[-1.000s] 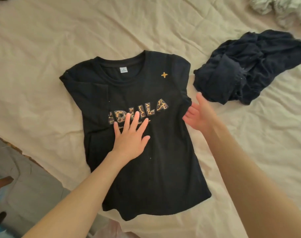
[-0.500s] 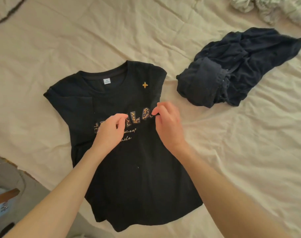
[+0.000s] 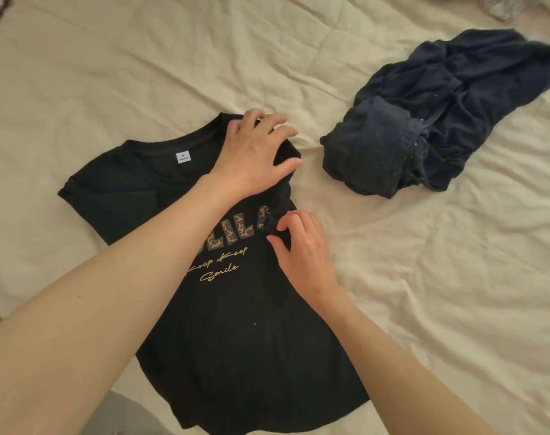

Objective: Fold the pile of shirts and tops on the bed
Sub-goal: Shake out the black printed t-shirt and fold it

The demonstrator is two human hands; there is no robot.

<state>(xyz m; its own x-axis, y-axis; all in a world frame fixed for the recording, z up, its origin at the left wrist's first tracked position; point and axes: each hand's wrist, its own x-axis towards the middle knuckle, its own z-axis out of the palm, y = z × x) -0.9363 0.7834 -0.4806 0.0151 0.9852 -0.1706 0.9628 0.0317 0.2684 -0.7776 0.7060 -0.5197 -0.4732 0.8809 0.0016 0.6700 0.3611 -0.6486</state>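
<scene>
A black T-shirt [image 3: 236, 324] lay face up near the middle of a bed covered in a creased cream sheet [image 3: 142, 73] as a person began folding it, one garment into what looked like an early stage of the job. The left hand [image 3: 255, 152] was curled over the shirt's right shoulder, fingers grasping the cloth at the sleeve edge, while the right hand [image 3: 302, 249] pinched a bunched ridge of fabric at the side seam, just beside the leopard-print lettering. That pair of holds suggested the first lengthwise fold was being set up, not yet laid over. The far sleeve, on the viewer's left, already appeared tucked inward; the rounded hem was spread flat toward the camera. The shirt carried a white neck label [image 3: 183, 157] inside its ribbed collar and gold script reading "Keep Keep Smile" under the block letters. A crumpled navy garment [image 3: 440, 120] waited unfolded near the shirt, apart from it, to the right. A scrap of pale clothing [image 3: 506, 7] showed at the top edge, too cropped to identify. No finished, folded stack was visible anywhere in the view
</scene>
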